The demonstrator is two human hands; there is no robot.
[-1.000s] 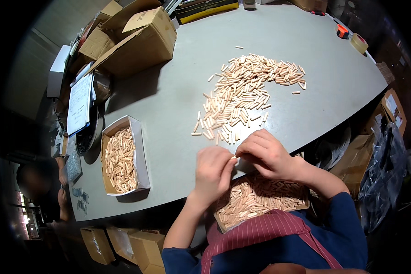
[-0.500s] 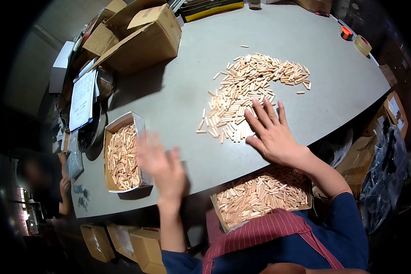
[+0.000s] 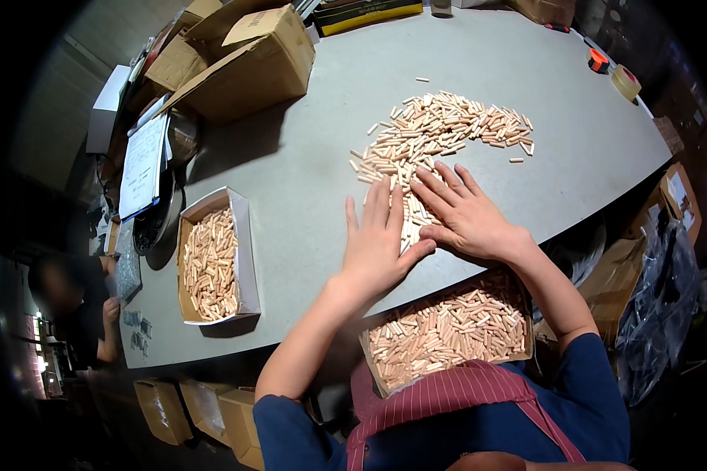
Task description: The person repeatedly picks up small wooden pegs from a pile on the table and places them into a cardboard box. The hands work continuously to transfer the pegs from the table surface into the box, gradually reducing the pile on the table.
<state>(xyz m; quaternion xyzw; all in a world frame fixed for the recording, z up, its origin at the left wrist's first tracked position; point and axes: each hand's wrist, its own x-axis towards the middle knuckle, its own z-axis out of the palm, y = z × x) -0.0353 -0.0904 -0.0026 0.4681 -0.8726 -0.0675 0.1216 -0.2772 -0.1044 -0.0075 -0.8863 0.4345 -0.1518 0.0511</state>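
A loose pile of short wooden dowels (image 3: 448, 118) curves across the grey table (image 3: 322, 141). My left hand (image 3: 379, 235) lies palm down at the near left side of the pile, fingers stretched out. Opposite it, my right hand (image 3: 471, 216) rests flat on the dowels with its fingers spread, and the two thumbs almost meet. A strip of dowels shows between the hands; those under the palms are hidden. Below the table edge, at my lap, a cardboard box (image 3: 532, 334) holds many more dowels. To the left stands a white-sided box (image 3: 247, 255), also filled with dowels.
A large open carton (image 3: 267, 74) stands at the back left, with a clipboard of papers (image 3: 144, 169) beside it. Tape rolls (image 3: 625, 82) lie near the right edge. Another person (image 3: 90, 306) sits at the far left. Cartons (image 3: 163, 412) stand below the table.
My left hand has moved right, from beside the white-sided box to the dowel pile. The pile's near left part is pushed inward. My right hand stays about where it was.
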